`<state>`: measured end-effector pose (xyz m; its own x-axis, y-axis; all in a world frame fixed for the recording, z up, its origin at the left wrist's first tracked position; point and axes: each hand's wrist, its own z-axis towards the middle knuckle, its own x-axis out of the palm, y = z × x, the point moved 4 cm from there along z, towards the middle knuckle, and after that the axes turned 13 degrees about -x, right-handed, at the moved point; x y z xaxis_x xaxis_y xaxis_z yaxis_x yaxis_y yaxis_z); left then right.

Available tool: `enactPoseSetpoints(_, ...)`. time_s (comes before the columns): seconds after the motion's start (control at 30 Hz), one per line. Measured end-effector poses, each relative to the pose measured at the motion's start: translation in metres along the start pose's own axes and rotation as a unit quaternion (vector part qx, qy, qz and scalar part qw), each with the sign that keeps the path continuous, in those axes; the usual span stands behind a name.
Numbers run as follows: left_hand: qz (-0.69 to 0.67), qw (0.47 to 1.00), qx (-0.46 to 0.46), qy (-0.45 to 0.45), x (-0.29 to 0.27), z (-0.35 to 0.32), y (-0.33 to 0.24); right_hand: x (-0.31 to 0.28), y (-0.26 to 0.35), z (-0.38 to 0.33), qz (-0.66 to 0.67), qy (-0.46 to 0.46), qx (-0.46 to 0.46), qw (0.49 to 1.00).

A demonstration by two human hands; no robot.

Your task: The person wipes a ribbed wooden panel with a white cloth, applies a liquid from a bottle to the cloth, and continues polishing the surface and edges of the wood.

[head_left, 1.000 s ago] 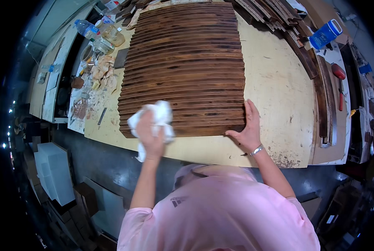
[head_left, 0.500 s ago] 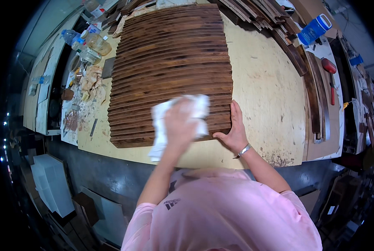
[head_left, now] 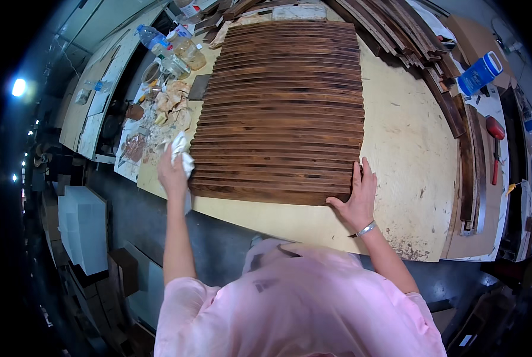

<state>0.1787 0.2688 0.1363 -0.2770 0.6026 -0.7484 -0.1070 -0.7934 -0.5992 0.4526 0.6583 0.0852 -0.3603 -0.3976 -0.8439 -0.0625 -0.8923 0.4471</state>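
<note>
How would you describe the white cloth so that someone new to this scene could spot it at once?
Start at the big panel of dark brown wooden slats lying on the pale plywood workbench. Go to its near left corner, where the person's left hand is. The crumpled white cloth is bunched in that hand, the only bright white, soft thing beside the brownish clutter further up the bench.

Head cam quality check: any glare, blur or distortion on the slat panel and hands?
Head view: strong fisheye bend, the slat panel edges bow, black vignette at the rim; a bright lamp flares at far left; even light on the workbench; left hand with white rag and right hand look sharp.
</note>
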Motion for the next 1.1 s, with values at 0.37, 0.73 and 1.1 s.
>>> enactPoseSetpoints(0.37,0.163,0.932,0.275,0.168,0.073,-0.042,-0.058,0.043,0.085,0.042,-0.037,0.109,-0.119,0.986)
enactPoseSetpoints(0.73,-0.169,0.947,0.036,0.273,0.046,0.081,-0.022,0.054,0.087,0.041,-0.098,-0.037,-0.124,0.987)
enactPoseSetpoints(1.1,0.066,0.856,0.396,0.326,0.187,-0.063,-0.207,0.055,0.081,0.038,-0.108,-0.051,-0.128,0.985)
